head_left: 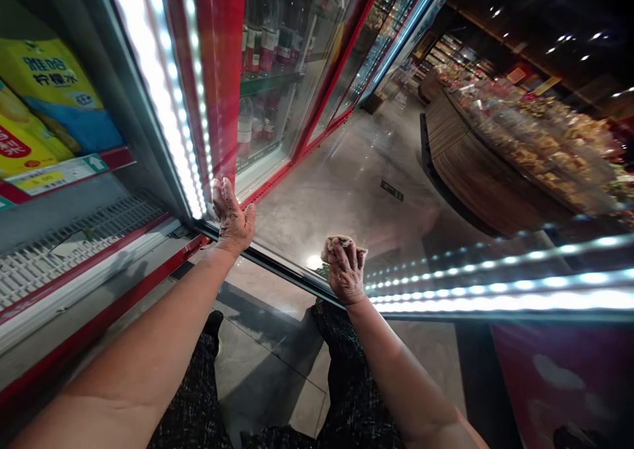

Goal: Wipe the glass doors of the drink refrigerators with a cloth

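A glass door [287, 238] with a dark lower frame and bright LED strips at both sides stands in front of me. My left hand [232, 218] lies near the door's lower left corner, against the inside of the glass, with fingers stretched and thumb apart; it holds nothing. Farther right, my right hand [347, 271] presses a crumpled beige cloth [327, 249] to the lower part of the same pane. Its fingers spread over the cloth and hide much of it.
On the left, a cooler shelf holds yellow drink packs [64, 92] above a white slatted rack [74, 251]. Beyond the glass are red-framed coolers with bottles [267, 33] and a wooden display counter [475, 158] with packaged goods. Tiled floor [267, 383] lies below me.
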`<move>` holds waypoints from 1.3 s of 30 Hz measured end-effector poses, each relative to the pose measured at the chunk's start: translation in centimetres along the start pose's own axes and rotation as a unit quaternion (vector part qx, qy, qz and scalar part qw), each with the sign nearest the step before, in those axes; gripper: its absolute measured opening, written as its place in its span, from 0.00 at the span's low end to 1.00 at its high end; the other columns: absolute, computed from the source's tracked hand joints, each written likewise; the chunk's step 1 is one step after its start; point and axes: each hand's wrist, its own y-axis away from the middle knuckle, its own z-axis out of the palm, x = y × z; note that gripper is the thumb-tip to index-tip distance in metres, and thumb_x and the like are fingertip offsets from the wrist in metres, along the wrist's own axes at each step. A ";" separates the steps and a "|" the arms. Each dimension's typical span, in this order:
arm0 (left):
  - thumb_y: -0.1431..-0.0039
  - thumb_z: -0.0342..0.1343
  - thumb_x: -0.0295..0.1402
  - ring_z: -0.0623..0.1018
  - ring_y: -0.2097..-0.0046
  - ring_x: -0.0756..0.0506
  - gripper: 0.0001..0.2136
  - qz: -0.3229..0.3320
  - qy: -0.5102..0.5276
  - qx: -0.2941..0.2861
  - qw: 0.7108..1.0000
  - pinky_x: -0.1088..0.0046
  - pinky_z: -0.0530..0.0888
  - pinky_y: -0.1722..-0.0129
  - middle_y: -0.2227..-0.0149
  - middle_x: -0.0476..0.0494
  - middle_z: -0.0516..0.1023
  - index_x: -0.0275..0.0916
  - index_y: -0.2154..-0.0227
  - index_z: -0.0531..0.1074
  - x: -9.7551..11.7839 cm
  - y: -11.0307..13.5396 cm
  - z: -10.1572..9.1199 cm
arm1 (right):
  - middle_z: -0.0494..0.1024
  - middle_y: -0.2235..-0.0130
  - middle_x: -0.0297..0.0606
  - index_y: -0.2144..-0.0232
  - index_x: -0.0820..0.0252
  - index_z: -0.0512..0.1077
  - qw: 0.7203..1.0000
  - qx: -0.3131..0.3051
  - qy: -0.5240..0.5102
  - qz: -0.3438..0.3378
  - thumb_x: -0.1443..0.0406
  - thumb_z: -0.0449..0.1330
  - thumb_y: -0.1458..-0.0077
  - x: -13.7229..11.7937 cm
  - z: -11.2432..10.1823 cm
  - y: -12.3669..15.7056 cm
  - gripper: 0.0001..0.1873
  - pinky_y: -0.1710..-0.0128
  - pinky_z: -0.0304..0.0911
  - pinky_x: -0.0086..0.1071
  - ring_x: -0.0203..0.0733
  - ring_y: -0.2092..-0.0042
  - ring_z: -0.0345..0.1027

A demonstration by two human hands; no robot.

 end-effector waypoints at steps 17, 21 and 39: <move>0.34 0.50 0.45 0.37 0.24 0.32 0.39 -0.009 0.011 -0.013 1.000 0.44 0.41 0.27 0.24 0.25 0.36 0.30 0.27 0.45 -2.5 -0.8 -0.4 | 0.79 0.40 0.37 0.41 0.55 0.75 0.994 -0.054 -0.042 -0.089 0.73 0.53 0.37 -1.6 0.5 -2.4 0.25 0.26 0.30 0.38 0.41 0.28 0.54; 0.35 0.51 0.44 0.38 0.24 0.32 0.39 -0.012 0.008 -0.018 1.000 0.44 0.43 0.27 0.24 0.25 0.38 0.31 0.27 0.46 -2.6 -0.9 -0.6 | 0.79 0.40 0.41 0.40 0.55 0.75 0.998 -0.029 -0.031 -0.044 0.76 0.52 0.41 0.0 -0.8 -2.4 0.30 0.26 0.34 0.44 0.45 0.26 0.48; 0.35 0.50 0.39 0.44 0.24 0.32 0.35 -0.009 0.012 0.039 0.999 0.48 0.47 0.27 0.26 0.26 0.41 0.32 0.29 0.51 -2.6 -1.1 -0.8 | 0.77 0.38 0.39 0.38 0.56 0.71 0.992 -0.048 -0.068 -0.093 0.72 0.53 0.34 -3.3 1.5 -5.2 0.24 0.26 0.28 0.37 0.40 0.27 0.53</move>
